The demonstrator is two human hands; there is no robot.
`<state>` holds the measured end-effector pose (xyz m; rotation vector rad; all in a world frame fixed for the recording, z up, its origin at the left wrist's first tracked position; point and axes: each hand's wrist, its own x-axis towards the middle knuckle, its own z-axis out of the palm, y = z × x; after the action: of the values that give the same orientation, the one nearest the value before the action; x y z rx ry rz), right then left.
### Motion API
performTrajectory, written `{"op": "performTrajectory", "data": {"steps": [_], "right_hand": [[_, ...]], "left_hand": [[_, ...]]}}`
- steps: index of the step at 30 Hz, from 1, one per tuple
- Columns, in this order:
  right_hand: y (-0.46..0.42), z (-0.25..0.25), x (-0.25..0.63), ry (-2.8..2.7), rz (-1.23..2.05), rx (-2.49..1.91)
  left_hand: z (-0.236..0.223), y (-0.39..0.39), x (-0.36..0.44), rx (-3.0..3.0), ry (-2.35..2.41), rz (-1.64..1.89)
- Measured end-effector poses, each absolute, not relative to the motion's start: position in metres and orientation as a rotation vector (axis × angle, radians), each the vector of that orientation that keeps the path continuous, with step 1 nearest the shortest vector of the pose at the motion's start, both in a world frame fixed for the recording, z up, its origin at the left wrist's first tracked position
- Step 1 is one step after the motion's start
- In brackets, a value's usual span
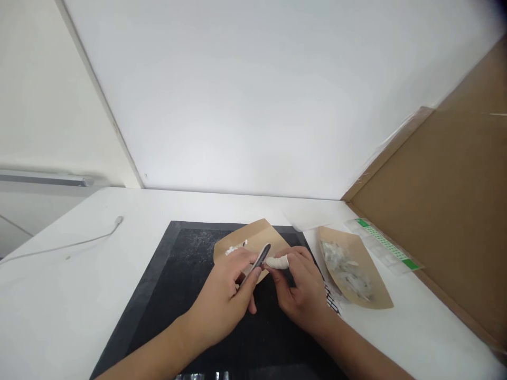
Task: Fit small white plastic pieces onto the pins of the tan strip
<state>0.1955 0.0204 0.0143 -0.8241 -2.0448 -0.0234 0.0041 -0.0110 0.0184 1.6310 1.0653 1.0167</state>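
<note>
Above the black mat (170, 295), my left hand (224, 290) is closed around a slim dark strip with a pale edge (262, 254), which points up and away from me. Its exact kind does not show. My right hand (303, 290) meets it from the right, thumb and index finger pinched close to the strip's side. A white cover (277, 262) wraps that index finger. Whatever lies between those fingertips is too small to make out. Just beyond both hands lies a brown paper tray (259, 229) with small white pieces (234, 248), partly hidden by my left hand.
To the right, a second brown paper tray (382, 298) holds crumpled translucent scraps (352, 277). Beside it is a clear plastic sleeve with a green-printed strip (386, 245). A cardboard panel (443, 211) borders the white table (43, 301) on the right. A white cable (87, 241) lies at left.
</note>
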Motion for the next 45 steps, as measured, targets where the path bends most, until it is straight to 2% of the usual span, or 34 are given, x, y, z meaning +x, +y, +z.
{"op": "performTrajectory", "data": {"steps": [4, 13, 20, 38, 45], "right_hand": [[0.022, 0.011, 0.195, -2.075, -0.087, -0.818], [0.026, 0.011, 0.199, -2.081, 0.039, -0.776], [0.023, 0.011, 0.198, -2.065, -0.001, -0.752], [0.02, 0.014, 0.185, -2.041, -0.193, -0.893], [0.026, 0.017, 0.185, -2.076, -0.157, -0.925]], "left_hand": [[0.019, -0.011, 0.003, 1.63, 1.05, 0.987], [0.021, -0.012, 0.002, 1.587, 1.055, 0.933], [0.021, -0.013, 0.004, 1.614, 1.082, 0.909], [0.026, -0.015, 0.003, 1.956, 1.163, 1.095], [0.027, -0.015, 0.001, 1.974, 1.205, 1.065]]}}
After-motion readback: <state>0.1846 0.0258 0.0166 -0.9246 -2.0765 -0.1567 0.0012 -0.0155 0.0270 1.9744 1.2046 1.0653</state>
